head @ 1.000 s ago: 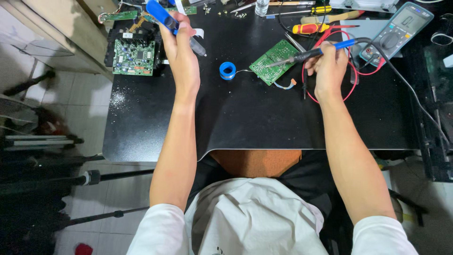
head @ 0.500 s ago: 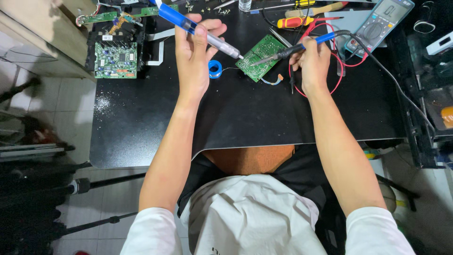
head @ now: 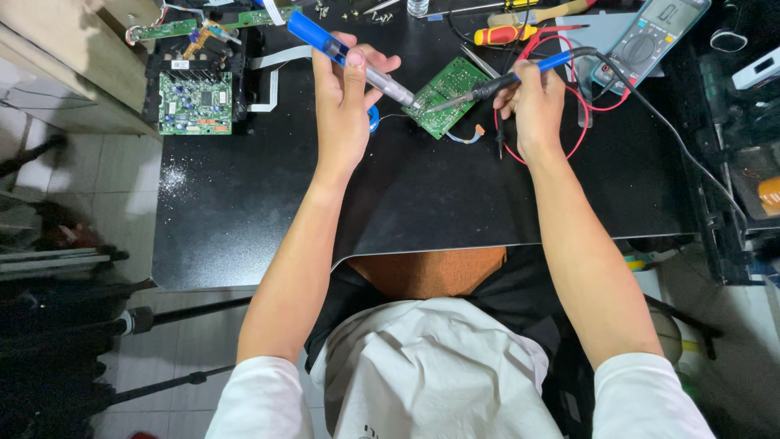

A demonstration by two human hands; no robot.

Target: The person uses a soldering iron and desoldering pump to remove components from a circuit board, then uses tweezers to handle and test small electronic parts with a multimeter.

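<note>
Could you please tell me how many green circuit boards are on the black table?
3: one small green circuit board under both tool tips, one square green board at far left, one long narrow green board behind it. Others may be cropped.

Hands (head: 351,81) hold tools (head: 370,71) over circuit board (head: 448,84)

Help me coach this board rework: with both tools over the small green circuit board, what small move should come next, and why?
Probably ease both tips onto one joint. The left hand aims the blue-and-silver desoldering pump at the small green circuit board's near edge, while the right hand angles the blue-handled soldering iron towards the same spot. Whether either tip touches cannot be told.
</note>
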